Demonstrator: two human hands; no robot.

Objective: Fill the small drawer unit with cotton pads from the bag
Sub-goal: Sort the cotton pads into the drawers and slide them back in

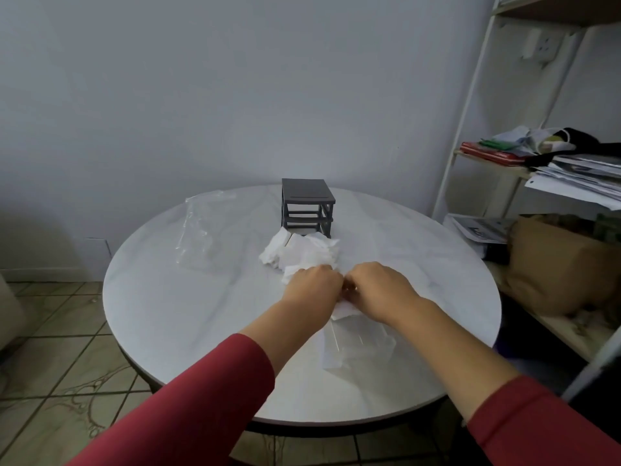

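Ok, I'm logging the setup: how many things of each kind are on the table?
Drawer unit: 1
Clear plastic bags: 2
Pile of loose cotton pads: 1
Total: 4

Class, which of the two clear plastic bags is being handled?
The nearer clear plastic bag, held by the left hand and right hand; the other bag lies untouched.

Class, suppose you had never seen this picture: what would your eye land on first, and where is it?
The dark grey drawer frame stands out towards the far side of the round white table, its slots empty, with a heap of white cotton pads just in front. Nearer, the red-sleeved left hand and right hand meet at the heap's near edge, fingers hidden.
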